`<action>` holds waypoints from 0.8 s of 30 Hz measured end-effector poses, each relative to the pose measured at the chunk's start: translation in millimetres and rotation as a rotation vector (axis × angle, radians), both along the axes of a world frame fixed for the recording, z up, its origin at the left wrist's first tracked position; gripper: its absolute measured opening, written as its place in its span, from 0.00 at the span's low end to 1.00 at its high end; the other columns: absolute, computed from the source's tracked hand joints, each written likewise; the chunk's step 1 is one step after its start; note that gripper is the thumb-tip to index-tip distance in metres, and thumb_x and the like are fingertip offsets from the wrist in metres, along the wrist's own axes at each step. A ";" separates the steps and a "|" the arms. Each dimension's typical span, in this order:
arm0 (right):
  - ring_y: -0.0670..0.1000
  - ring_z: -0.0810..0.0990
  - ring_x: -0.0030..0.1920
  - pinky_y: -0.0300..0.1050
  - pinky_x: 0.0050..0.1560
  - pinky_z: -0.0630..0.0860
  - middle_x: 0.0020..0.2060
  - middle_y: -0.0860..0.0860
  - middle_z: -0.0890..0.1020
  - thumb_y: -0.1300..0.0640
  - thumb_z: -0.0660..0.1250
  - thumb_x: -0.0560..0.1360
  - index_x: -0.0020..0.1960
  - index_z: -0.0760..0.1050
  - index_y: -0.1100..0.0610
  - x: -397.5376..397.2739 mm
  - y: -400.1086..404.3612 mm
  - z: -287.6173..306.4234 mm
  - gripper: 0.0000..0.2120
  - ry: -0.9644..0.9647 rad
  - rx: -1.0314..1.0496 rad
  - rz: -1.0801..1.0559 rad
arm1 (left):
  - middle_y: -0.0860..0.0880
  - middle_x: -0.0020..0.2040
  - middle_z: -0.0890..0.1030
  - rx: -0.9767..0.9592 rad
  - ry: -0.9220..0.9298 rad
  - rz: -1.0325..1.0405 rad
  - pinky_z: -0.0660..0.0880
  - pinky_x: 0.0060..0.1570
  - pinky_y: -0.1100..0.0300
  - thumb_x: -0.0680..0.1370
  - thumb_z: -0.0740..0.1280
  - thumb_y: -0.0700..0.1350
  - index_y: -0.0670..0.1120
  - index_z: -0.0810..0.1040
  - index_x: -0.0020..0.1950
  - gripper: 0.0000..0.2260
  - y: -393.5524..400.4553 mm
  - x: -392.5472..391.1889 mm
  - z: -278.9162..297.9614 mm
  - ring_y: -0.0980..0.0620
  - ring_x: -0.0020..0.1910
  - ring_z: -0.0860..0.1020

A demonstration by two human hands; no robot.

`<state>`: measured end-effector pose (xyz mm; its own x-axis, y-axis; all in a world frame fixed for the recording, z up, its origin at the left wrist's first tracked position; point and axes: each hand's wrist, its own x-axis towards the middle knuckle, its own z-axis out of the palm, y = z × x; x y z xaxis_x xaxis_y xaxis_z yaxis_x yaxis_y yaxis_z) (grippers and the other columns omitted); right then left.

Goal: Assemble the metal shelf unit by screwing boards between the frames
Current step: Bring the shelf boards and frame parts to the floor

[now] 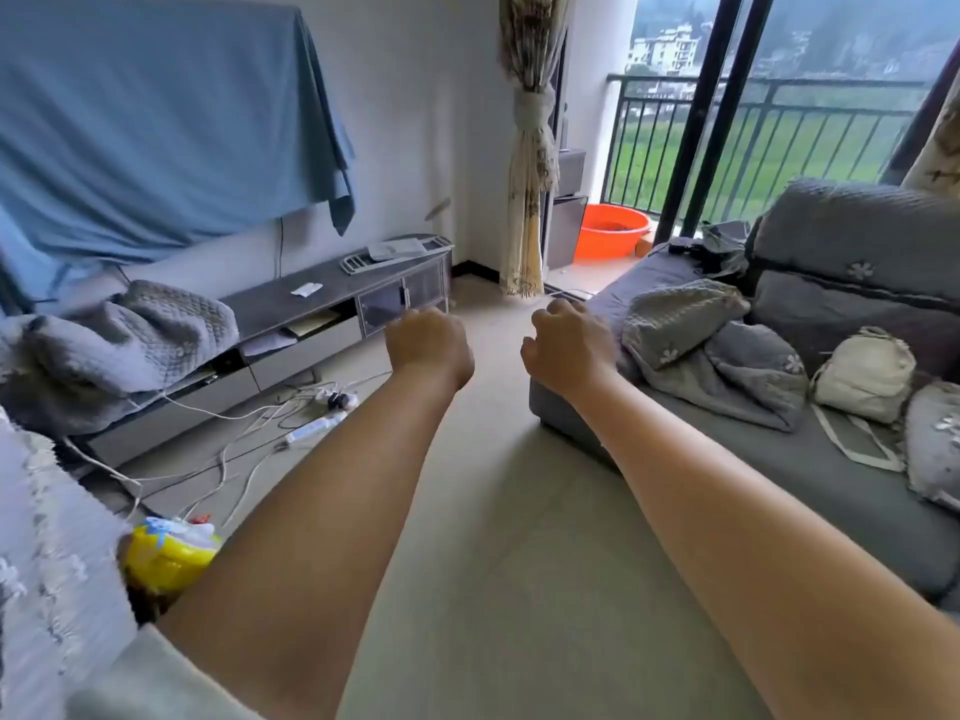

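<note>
— Both arms are stretched out in front over the floor (519,537). Left hand (428,345) has its fingers curled under into a loose fist, with nothing in it. Right hand (566,350) is the same: fingers bent in, back of the hand up, holding nothing.

— Are they touching anything?

— No, they hang in the air, near each other but apart, the right one in front of the corner of the sofa (779,459).

— And the shelf parts?

— No frames, boards or screws that I can pick out. A flat white rack-like piece (395,254) lies on the far end of the low cabinet (311,314), but I cannot tell what it is.

— What else is around?

— On the left, the cabinet runs along the wall with a grey quilted blanket (130,345) heaped on its near end and a blue sheet (156,122) hung above it. White cables and a power strip (317,428) lie on the floor beside it. A yellow plastic bag (166,556) sits just left of the left forearm. On the sofa there are grey cushions (680,319) and a pale cloth bag (865,374). Farther back, a tied curtain (530,148), an orange basin (613,231) by the balcony door, and the railing (769,127) beyond.
</note>
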<state>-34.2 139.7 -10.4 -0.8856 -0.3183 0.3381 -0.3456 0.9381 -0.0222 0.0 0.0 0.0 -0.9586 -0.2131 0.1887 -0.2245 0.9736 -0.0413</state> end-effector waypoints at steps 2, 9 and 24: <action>0.58 0.72 0.60 0.49 0.56 0.70 0.58 0.57 0.74 0.55 0.57 0.76 0.58 0.73 0.61 -37.2 -3.1 -17.3 0.15 -0.061 0.013 0.013 | 0.41 0.63 0.72 0.009 -0.032 0.039 0.68 0.57 0.53 0.79 0.56 0.44 0.41 0.72 0.64 0.16 -7.2 -32.1 -19.9 0.43 0.63 0.69; 0.58 0.73 0.58 0.50 0.53 0.72 0.56 0.57 0.75 0.56 0.57 0.77 0.59 0.73 0.61 -203.7 -27.4 -46.0 0.15 -0.137 0.010 0.087 | 0.40 0.63 0.72 0.069 -0.103 0.138 0.68 0.57 0.52 0.79 0.57 0.43 0.39 0.72 0.64 0.16 -35.9 -179.4 -50.9 0.42 0.61 0.70; 0.58 0.72 0.58 0.46 0.53 0.68 0.55 0.57 0.76 0.59 0.58 0.74 0.55 0.75 0.61 -536.9 -210.0 -67.1 0.13 -0.243 -0.038 0.189 | 0.41 0.64 0.70 0.077 -0.096 0.194 0.67 0.58 0.51 0.78 0.57 0.41 0.40 0.72 0.63 0.15 -197.5 -503.9 -63.6 0.42 0.64 0.68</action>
<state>-571.0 -70.3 -77.5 -0.8683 -0.4763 0.1387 -0.4943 0.8545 -0.1595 -503.9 -197.5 -63.6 -0.9112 -0.4052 0.0748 -0.4062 0.9138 0.0019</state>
